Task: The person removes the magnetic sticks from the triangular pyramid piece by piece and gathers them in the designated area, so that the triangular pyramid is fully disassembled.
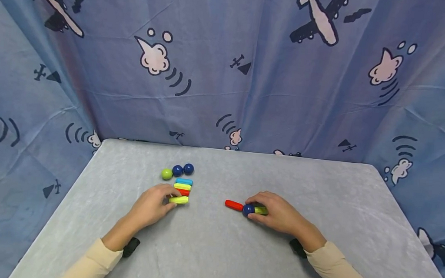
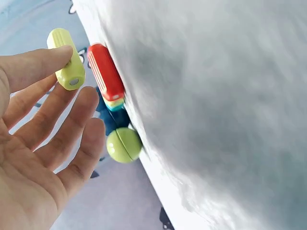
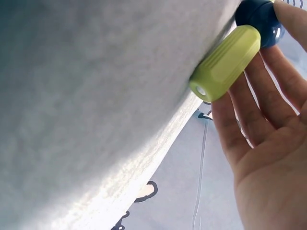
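My left hand (image 1: 151, 206) pinches a yellow-green magnetic rod (image 2: 73, 74) between thumb and fingers, with a bare metal-tipped end showing in the left wrist view. Just beyond it, a red rod (image 1: 183, 192), a yellow rod (image 1: 182, 187) and a light blue rod (image 1: 184, 181) lie side by side. On the right, my right hand (image 1: 277, 212) holds a dark blue ball (image 1: 248, 209) between thumb and fingers. A red rod (image 1: 234, 205) extends left from this ball. A lime-green rod (image 3: 225, 64) extends from its other side, under the palm, its far end bare.
Behind the loose rods stand a green ball (image 1: 166, 174) and two dark blue balls, one in the middle (image 1: 177, 170) and one at the right (image 1: 188, 168). The grey-covered table (image 1: 213, 251) ends at a blue curtain (image 1: 212, 68) with printed planes.
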The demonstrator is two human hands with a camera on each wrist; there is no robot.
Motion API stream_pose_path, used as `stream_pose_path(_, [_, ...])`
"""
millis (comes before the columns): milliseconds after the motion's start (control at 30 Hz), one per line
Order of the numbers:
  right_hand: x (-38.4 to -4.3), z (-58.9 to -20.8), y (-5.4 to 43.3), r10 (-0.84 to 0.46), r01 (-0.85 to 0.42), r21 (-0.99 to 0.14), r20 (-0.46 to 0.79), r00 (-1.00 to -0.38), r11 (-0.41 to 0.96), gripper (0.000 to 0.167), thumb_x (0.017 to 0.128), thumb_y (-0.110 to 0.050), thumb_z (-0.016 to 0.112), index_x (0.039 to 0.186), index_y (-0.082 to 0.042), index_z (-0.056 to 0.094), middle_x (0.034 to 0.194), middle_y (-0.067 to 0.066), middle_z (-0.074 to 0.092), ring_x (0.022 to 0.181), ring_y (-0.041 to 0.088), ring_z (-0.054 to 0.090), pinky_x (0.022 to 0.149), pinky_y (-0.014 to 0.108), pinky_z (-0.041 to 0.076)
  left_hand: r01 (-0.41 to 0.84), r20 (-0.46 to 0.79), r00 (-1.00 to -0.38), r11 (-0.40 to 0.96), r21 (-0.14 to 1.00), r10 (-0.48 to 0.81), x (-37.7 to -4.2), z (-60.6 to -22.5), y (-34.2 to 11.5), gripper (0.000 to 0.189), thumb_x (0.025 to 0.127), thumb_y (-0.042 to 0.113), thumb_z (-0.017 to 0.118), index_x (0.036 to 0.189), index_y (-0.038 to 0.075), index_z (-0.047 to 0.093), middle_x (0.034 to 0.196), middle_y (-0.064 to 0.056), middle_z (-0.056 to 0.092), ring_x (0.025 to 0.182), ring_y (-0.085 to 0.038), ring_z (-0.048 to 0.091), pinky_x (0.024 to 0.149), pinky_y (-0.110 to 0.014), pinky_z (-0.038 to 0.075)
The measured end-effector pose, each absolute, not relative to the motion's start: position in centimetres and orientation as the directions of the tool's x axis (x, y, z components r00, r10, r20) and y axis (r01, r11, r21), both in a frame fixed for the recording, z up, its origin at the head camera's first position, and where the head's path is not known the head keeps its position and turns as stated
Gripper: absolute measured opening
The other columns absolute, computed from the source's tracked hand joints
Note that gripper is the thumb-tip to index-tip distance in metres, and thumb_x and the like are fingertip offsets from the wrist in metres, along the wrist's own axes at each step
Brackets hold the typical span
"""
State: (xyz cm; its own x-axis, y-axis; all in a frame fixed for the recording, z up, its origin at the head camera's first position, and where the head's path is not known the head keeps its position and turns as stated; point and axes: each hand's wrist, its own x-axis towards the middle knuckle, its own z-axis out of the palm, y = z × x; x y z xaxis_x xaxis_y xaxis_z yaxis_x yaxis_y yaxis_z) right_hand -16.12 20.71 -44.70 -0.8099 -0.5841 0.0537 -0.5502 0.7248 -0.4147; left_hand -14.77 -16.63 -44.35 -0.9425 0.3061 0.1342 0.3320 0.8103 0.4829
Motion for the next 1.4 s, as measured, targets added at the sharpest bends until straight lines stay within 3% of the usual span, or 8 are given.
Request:
stream_pose_path(533, [-16.0, -44.7, 20.7, -0.575, -0.536, -0.438, 0.051, -0.817, 0.722, 0.035, 0.089, -0.036, 0.074, 0.12, -0.021, 0.069, 0.114, -0.009, 0.067, 0.105, 0.009, 0.061, 0.093, 0.037, 0.053, 0.371, 0.161, -0.928, 0.799, 0.473, 0.336, -15.9, -44.9, -17.9, 0.024, 0.077, 0.007, 0.084, 0.097, 0.019, 0.077, 0.098, 0.004, 0.073, 0.086, -0.013, 0.063, 0.076, -0.033, 0.052])
stream_pose_path(767, [-15.9, -44.8, 20.8, -0.578, -0.537, -0.448, 0.054, -0.814, 0.715, 0.035, 0.09, -0.035, 0.074, 0.121, -0.021, 0.068, 0.115, -0.009, 0.067, 0.107, 0.01, 0.062, 0.095, 0.039, 0.053, 0.416, 0.147, -0.908, 0.809, 0.416, 0.391, -16.0, -45.4, -17.9, 0.026, 0.074, 0.009, 0.086, 0.097, 0.019, 0.078, 0.098, 0.004, 0.075, 0.083, -0.01, 0.062, 0.076, -0.032, 0.052])
stream_pose_path(1167, [-15.9, -44.8, 21.0, -0.574, -0.525, -0.469, 0.045, -0.818, 0.711, 0.035, 0.089, -0.036, 0.074, 0.121, -0.023, 0.067, 0.116, -0.009, 0.067, 0.105, 0.009, 0.061, 0.094, 0.037, 0.053, 0.362, 0.086, -0.928, 0.827, 0.43, 0.361, -16.2, -45.2, -18.2, 0.026, 0.075, 0.012, 0.086, 0.099, 0.018, 0.078, 0.086, 0.006, 0.066, 0.076, -0.01, 0.055, 0.066, -0.025, 0.044])
stream_pose_path(1400, [-16.0, -45.0, 21.0, -0.581, -0.527, -0.476, 0.04, -0.813, 0.704, 0.036, 0.089, -0.036, 0.074, 0.122, -0.023, 0.067, 0.117, -0.009, 0.067, 0.106, 0.009, 0.062, 0.094, 0.037, 0.053, 0.379, 0.122, -0.924, 0.825, 0.419, 0.363, -16.5, -45.4, -18.1, 0.023, 0.074, 0.01, 0.087, 0.094, 0.015, 0.076, 0.087, 0.005, 0.065, 0.078, -0.01, 0.056, 0.067, -0.026, 0.046])
